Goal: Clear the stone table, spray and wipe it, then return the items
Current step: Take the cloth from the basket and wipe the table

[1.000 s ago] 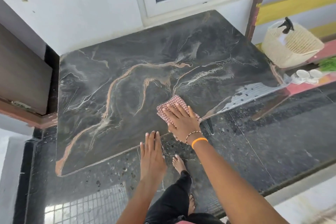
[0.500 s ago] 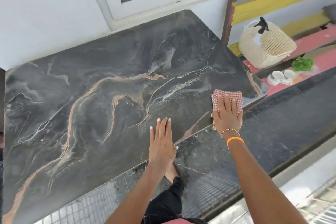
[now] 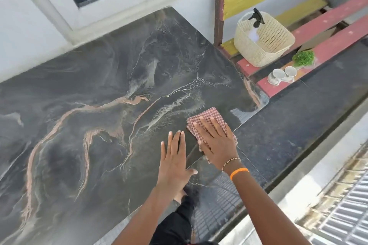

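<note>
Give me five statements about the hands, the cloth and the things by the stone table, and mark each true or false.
1. The right hand presses flat on the checked cloth. True.
2. The left hand grips the spray bottle. False: it lies flat on the table; the spray bottle stands in the basket.
3. Two white cups sit on the table. False: they sit on the bench beside it.
4. The cloth lies near the table's front right corner. True.
5. The basket stands on the table. False: it stands on the bench.

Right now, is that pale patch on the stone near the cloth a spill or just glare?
Head view: the pale patch on the stone table looks like glare, showing a grid-like reflection; the checked cloth under the right hand is sharp; straight edges bow from the wide lens.
</note>
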A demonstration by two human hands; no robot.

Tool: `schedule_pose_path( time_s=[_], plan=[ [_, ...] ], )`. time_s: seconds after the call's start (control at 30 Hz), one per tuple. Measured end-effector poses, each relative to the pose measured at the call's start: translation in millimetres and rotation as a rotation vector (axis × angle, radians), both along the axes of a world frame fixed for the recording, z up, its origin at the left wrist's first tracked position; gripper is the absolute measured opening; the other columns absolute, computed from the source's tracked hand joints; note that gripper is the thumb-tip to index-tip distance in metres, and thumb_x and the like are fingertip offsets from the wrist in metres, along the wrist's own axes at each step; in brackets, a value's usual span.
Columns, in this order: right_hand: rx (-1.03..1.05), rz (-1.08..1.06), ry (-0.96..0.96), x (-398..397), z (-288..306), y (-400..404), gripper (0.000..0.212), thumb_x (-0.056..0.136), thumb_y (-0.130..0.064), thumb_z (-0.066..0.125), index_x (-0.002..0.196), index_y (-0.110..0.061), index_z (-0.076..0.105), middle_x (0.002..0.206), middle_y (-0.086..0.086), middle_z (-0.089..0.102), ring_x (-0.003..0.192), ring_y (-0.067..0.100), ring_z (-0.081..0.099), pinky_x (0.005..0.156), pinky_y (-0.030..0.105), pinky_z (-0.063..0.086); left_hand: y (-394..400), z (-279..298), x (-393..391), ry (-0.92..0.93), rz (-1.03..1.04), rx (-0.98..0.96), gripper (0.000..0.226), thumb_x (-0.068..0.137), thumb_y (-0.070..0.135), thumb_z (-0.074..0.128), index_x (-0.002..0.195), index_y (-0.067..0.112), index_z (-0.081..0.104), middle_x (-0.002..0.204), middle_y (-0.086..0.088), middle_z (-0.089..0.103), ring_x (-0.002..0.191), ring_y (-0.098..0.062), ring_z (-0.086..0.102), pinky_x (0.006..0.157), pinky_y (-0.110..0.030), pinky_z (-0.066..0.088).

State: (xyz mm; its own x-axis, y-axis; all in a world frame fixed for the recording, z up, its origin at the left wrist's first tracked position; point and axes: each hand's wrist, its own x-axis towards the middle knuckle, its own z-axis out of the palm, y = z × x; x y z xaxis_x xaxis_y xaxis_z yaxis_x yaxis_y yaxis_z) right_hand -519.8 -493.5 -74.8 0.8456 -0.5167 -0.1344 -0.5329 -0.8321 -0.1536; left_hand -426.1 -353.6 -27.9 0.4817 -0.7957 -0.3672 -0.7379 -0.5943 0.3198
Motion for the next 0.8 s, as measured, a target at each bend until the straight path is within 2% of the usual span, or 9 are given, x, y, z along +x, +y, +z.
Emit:
schedule_pose_path(
  time_s=[0.07,0.17,0.3,0.4,0.5,0.57,0.63,0.73,0.8],
  plan=[
    [0.004,-0.082,0.022,-5.3,2.1,-38.3,0.053,0.087,-0.043,0.029,0.139,-0.032,0.035,0.147,-0.005,0.041,0.136,0.018,0.024,0.106,0.042,0.019,-20.8,-0.7,-1.6,-0.011,-0.042,0.011,0.105,0.082,0.045,0.06,0.144,0.01,-0.018,0.156,-0.003,-0.014,0.141,-0.026,-0.026,0.116,-0.044,-0.01],
    [0.065,-0.239,0.048,-14.3,4.9,-98.8,0.064,0.083,-0.05,0.011,0.145,-0.036,0.02,0.156,-0.009,0.019,0.145,0.017,0.009,0.116,0.043,0.009,-46.2,-2.9,1.5,-0.038,-0.07,0.057,0.105,0.083,0.04,0.061,0.143,0.01,-0.02,0.156,-0.003,-0.016,0.136,-0.024,-0.031,0.115,-0.047,-0.011],
    [0.152,-0.424,0.09,-17.1,15.3,-152.0,0.054,0.097,-0.036,0.026,0.147,-0.035,0.006,0.158,-0.01,0.0,0.146,0.017,-0.005,0.116,0.047,0.001,-58.5,-1.7,2.5,-0.083,-0.063,0.148,0.113,0.08,0.043,0.064,0.137,0.013,-0.029,0.156,-0.001,-0.018,0.141,-0.027,-0.025,0.113,-0.051,-0.013],
    [0.166,-0.525,0.062,-15.4,16.1,-152.3,0.056,0.097,-0.03,0.029,0.147,-0.033,0.005,0.159,-0.008,-0.001,0.146,0.019,-0.004,0.117,0.05,0.002,-58.9,-0.3,2.1,-0.074,-0.051,0.175,0.111,0.079,0.044,0.064,0.142,0.012,-0.022,0.156,-0.002,-0.017,0.141,-0.027,-0.024,0.114,-0.051,-0.011],
    [0.201,-0.67,0.002,-12.9,13.7,-118.0,0.056,0.095,-0.031,0.03,0.148,-0.027,0.011,0.159,0.0,0.005,0.146,0.024,0.001,0.116,0.052,0.005,-60.2,1.3,5.6,-0.062,-0.054,0.194,0.113,0.077,0.046,0.064,0.143,0.011,-0.02,0.156,-0.003,-0.019,0.141,-0.027,-0.025,0.114,-0.051,-0.012],
    [0.141,-0.608,-0.026,-9.5,12.9,-83.0,0.056,0.091,-0.034,0.026,0.146,-0.023,0.023,0.156,0.005,0.021,0.144,0.03,0.016,0.112,0.058,0.014,-62.0,2.5,8.4,-0.063,-0.061,0.199,0.116,0.076,0.049,0.065,0.143,0.009,-0.021,0.156,-0.005,-0.02,0.141,-0.028,-0.026,0.113,-0.051,-0.012],
    [0.056,-0.446,-0.002,-1.9,10.5,-52.8,0.057,0.085,-0.035,0.028,0.139,-0.02,0.037,0.146,0.007,0.042,0.135,0.034,0.036,0.106,0.062,0.026,-63.0,4.3,10.1,-0.064,-0.061,0.209,0.12,0.072,0.052,0.067,0.143,0.008,-0.02,0.156,-0.007,-0.02,0.141,-0.029,-0.026,0.114,-0.051,-0.013],
    [0.03,-0.247,0.068,15.2,8.0,-32.4,0.055,0.083,-0.037,0.032,0.136,-0.024,0.038,0.141,0.002,0.049,0.131,0.029,0.039,0.106,0.057,0.029,-62.0,3.2,12.6,-0.068,-0.033,0.226,0.125,0.069,0.055,0.068,0.143,0.006,-0.02,0.155,-0.009,-0.021,0.14,-0.029,-0.027,0.113,-0.051,-0.014],
    [0.028,-0.131,0.082,28.0,10.6,-39.9,0.055,0.082,-0.039,0.033,0.135,-0.026,0.038,0.139,-0.001,0.051,0.128,0.027,0.047,0.102,0.056,0.037,-63.7,1.9,12.1,-0.074,-0.012,0.227,0.126,0.068,0.057,0.068,0.143,0.006,-0.02,0.155,-0.01,-0.022,0.14,-0.029,-0.027,0.113,-0.051,-0.015]
  ],
)
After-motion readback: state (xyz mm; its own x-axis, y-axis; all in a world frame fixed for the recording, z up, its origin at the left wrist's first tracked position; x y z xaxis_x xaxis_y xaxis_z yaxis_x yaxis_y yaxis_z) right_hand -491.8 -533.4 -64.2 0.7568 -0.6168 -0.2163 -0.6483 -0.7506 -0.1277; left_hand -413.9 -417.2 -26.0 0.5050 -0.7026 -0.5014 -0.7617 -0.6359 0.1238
